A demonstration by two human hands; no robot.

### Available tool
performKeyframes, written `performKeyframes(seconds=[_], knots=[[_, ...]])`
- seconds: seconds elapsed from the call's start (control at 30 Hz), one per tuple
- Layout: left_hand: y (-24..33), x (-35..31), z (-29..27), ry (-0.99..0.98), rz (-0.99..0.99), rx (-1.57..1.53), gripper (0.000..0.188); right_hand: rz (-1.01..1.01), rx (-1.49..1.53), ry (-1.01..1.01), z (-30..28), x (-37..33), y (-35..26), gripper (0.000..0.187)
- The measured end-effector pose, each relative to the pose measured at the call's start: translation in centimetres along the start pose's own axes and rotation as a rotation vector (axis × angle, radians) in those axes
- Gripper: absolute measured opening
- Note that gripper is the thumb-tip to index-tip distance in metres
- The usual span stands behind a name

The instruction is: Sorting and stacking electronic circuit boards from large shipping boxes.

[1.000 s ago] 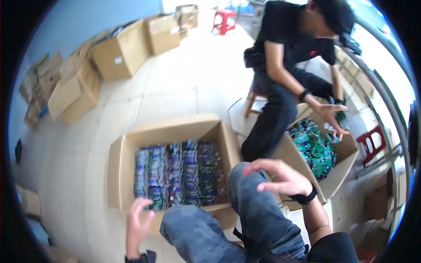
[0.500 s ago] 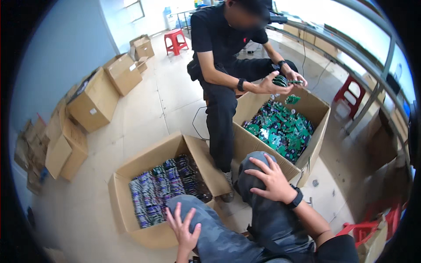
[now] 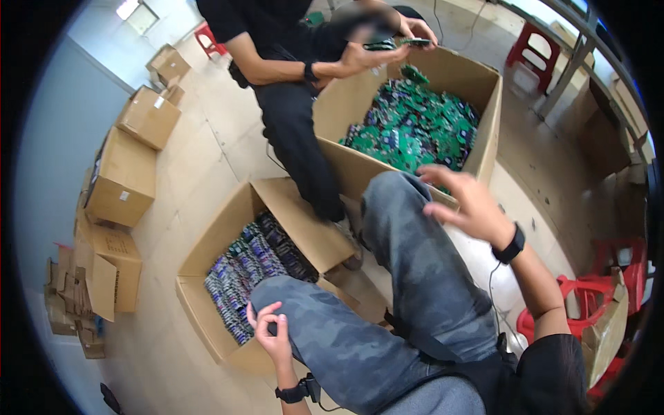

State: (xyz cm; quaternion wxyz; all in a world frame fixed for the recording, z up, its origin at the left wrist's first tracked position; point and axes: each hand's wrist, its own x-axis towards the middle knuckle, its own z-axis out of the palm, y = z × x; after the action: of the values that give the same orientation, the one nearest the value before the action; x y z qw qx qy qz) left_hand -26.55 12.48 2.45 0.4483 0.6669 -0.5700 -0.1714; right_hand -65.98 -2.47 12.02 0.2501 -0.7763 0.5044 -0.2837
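My left hand [image 3: 272, 335] rests on my left knee, fingers curled loosely, holding nothing. It is beside an open cardboard box [image 3: 207, 235] packed with rows of stacked circuit boards [image 3: 252, 266]. My right hand [image 3: 465, 202] hovers over my raised right knee, fingers spread and empty, a black watch on the wrist. Just beyond it stands a larger open box [image 3: 484, 104] heaped with loose green circuit boards [image 3: 415, 131]. A person in black sits across from me, both hands [image 3: 387, 45] holding a board above that box.
Several closed cardboard boxes [image 3: 124, 180] line the wall on the left, with flattened cartons [image 3: 66, 304] near them. Red plastic stools stand at the right [image 3: 588, 304] and far back [image 3: 532, 52]. A cable [image 3: 494, 304] runs over the pale floor by my right leg.
The view swung right and closer. My right hand lifted off my knee toward the box of green boards. My left hand settled on my left knee.
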Motion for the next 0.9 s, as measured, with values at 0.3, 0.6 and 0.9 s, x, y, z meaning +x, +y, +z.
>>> performKeyframes(seconds=[0.3,0.6,0.9], knots=[[0.3,0.4,2.4,-0.011,-0.045,0.0,0.013,0.492,-0.629,-0.677,-13.1,3.8,11.0,0.052],[1.1,0.2,1.7,0.003,-0.148,0.086,0.011,0.411,-0.326,-0.688,-0.4,18.8,20.6,0.05],[1.5,1.2,1.7,0.03,-0.197,0.218,0.015,0.139,-0.467,-0.752,11.2,23.3,29.7,0.038]])
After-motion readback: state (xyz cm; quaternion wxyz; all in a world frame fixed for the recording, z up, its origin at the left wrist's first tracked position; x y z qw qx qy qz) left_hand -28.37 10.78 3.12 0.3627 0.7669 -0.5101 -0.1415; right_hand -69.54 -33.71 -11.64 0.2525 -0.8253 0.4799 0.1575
